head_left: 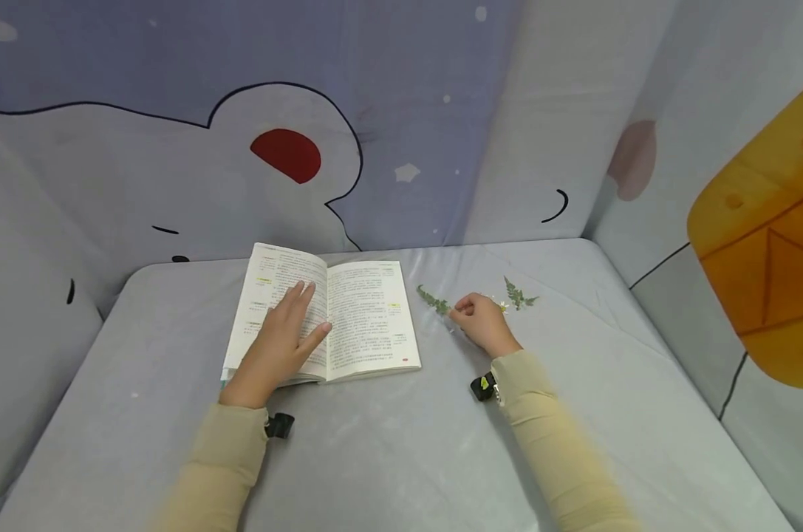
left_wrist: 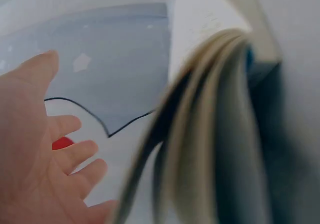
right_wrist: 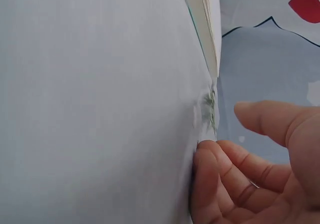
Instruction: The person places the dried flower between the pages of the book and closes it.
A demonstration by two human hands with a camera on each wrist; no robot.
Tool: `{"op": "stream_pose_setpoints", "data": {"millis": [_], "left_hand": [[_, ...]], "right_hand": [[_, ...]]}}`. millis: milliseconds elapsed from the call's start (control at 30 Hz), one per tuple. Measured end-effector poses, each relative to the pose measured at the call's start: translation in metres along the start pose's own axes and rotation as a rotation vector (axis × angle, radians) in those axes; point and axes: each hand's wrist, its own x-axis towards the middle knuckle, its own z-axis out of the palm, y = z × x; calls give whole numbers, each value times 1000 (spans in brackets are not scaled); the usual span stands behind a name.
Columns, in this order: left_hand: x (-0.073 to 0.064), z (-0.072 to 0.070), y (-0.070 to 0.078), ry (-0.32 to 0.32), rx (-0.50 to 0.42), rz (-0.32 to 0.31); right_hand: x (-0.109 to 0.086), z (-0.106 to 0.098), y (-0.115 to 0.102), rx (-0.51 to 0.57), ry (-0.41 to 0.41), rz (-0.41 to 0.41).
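An open book (head_left: 371, 325) with printed pages lies on the grey-white cloth surface. Over its left page is my left hand (head_left: 281, 343), fingers spread and thumb out towards the spine; the left wrist view shows this hand (left_wrist: 30, 149) beside the book's curved page edges (left_wrist: 200, 114). Right of the book, my right hand (head_left: 484, 325) is at the near end of a green fern-like sprig (head_left: 432, 299). In the right wrist view its thumb (right_wrist: 267, 119) stands apart from the bent fingers, which touch the cloth, with the sprig (right_wrist: 211, 109) just beyond them.
A second green sprig (head_left: 519, 294) lies to the right of my right hand. A small white flower with a yellow centre (head_left: 504, 306) is partly hidden behind that hand. Printed fabric walls (head_left: 408, 133) rise behind and at both sides of the surface.
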Motion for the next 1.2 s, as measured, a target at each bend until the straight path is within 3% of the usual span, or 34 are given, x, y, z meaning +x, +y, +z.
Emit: {"op": "stream_pose_setpoints", "data": {"millis": [233, 533, 700, 933, 1200], "left_hand": [[-2, 22, -7, -43, 26, -36], [-4, 34, -13, -166, 42, -128], [-4, 36, -18, -195, 40, -159], [-5, 31, -27, -218, 17, -149], [-6, 31, -35, -230, -25, -136]], "right_hand": [[-1, 7, -4, 13, 56, 18], [0, 10, -5, 5, 91, 49], [2, 11, -4, 21, 117, 47], [1, 14, -9, 91, 152, 51], [-5, 29, -39, 278, 203, 53]]}}
